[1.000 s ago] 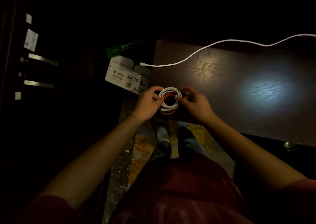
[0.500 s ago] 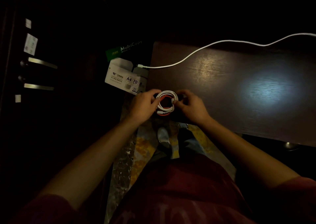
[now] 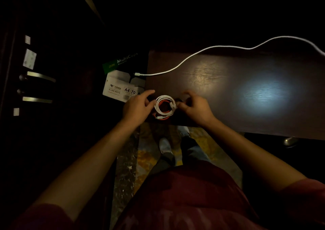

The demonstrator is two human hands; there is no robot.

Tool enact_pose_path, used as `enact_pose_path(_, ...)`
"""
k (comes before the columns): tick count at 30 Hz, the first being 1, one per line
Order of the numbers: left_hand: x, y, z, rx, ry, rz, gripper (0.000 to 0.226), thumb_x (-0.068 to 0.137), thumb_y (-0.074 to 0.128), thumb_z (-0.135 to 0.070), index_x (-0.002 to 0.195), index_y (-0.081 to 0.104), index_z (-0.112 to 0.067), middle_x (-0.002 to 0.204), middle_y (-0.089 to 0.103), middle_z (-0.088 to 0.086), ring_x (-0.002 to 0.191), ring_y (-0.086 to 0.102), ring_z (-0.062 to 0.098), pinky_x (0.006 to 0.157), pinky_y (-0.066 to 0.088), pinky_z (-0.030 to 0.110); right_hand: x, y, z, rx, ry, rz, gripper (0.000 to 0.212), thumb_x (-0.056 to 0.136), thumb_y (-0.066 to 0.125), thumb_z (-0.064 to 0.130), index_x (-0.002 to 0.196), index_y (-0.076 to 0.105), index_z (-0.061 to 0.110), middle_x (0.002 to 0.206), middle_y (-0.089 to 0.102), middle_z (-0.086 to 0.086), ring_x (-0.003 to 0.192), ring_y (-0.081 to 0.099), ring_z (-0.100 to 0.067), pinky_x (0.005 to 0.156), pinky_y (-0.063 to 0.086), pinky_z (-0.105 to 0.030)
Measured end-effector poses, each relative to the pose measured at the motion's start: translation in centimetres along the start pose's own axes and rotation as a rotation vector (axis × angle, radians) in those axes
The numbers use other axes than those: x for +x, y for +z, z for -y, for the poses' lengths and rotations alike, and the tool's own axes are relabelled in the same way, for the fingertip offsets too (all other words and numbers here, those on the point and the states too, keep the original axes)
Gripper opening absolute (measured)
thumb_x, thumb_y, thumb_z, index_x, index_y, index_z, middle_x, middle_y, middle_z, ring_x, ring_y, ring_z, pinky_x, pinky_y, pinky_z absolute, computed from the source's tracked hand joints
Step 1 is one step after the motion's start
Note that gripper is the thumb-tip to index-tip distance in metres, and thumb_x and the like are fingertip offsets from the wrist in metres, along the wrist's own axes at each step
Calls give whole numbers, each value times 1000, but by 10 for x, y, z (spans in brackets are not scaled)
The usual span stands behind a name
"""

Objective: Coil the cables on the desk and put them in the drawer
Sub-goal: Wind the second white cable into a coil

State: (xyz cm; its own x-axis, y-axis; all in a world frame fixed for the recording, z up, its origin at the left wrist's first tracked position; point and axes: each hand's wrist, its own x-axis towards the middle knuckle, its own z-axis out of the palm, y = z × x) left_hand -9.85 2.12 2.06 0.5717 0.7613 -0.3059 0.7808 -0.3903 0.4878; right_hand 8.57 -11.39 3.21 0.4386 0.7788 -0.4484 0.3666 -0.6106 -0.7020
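A small coil of white and orange cable [image 3: 164, 106] lies at the near left corner of the dark wooden desk [image 3: 246, 117]. My left hand [image 3: 138, 107] cups the coil's left rim, thumb against it and index finger lifted above. My right hand [image 3: 196, 106] pinches the coil's right side at a connector. A loose white cable [image 3: 219, 46] snakes across the back of the desk, its plug end hanging over the left edge. A round drawer knob [image 3: 290, 141] shows below the desk's front edge; the drawer itself is in shadow.
White A4 paper box [image 3: 117, 87] and a green box [image 3: 123, 61] stand on the floor left of the desk. A dark cabinet with two metal handles [image 3: 39, 77] fills the far left. My legs and a patterned floor lie below.
The coil has settled a little lower on the desk corner. My left index finger has lifted off it and both hands have spread slightly apart.
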Motion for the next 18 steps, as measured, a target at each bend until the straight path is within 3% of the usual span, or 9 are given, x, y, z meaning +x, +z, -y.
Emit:
enact_pose_path(4, -2, -9, 1, 29, 65, -69, 42, 94, 66, -37, 134, 62, -28, 104, 66, 1, 97, 63, 24, 79, 52, 36, -22, -18, 0, 11, -39, -119, 42, 93, 69, 34, 132, 59, 22, 97, 72, -2, 90, 70, -19, 81, 57, -36)
enact_pose_path(7, -6, -21, -8, 60, 141, -141, 41, 96, 63, -35, 135, 61, -22, 127, 62, 7, 119, 55, 28, 95, 48, 40, -41, -32, -3, -13, -128, -231, 39, 95, 66, 32, 132, 61, 23, 109, 72, 1, 97, 68, -15, 87, 58, -45)
enact_pose_path(9, -11, -32, -18, 113, 234, -221, 43, 96, 63, -34, 137, 60, -19, 138, 57, 8, 129, 48, 29, 104, 44, 46, -54, -44, -5, -153, -221, -353, 45, 95, 65, 36, 137, 57, 23, 134, 63, -1, 121, 59, -20, 101, 51, -46)
enact_pose_path(12, -14, -45, -35, 195, 355, -330, 47, 97, 61, -35, 142, 55, -21, 155, 43, 9, 147, 31, 32, 116, 30, 51, -71, -63, -12, -418, -313, -517, 57, 97, 61, 44, 148, 47, 23, 162, 36, -8, 150, 31, -30, 117, 30, -47)
enact_pose_path(15, -13, -51, -57, 264, 478, -424, 49, 98, 57, -38, 144, 52, -22, 163, 32, 10, 154, 17, 35, 121, 20, 57, -85, -87, -24, -588, -280, -629, 63, 99, 48, 52, 155, 38, 23, 169, 19, -10, 157, 12, -31, 124, 19, -55)
enact_pose_path(18, -9, -51, -81, 318, 490, -458, 53, 99, 52, -41, 148, 46, -23, 166, 23, 11, 155, 9, 36, 124, 12, 57, -94, -117, -43, -662, -185, -683, 68, 99, 39, 56, 157, 32, 22, 170, 13, -12, 158, 7, -33, 125, 14, -57)
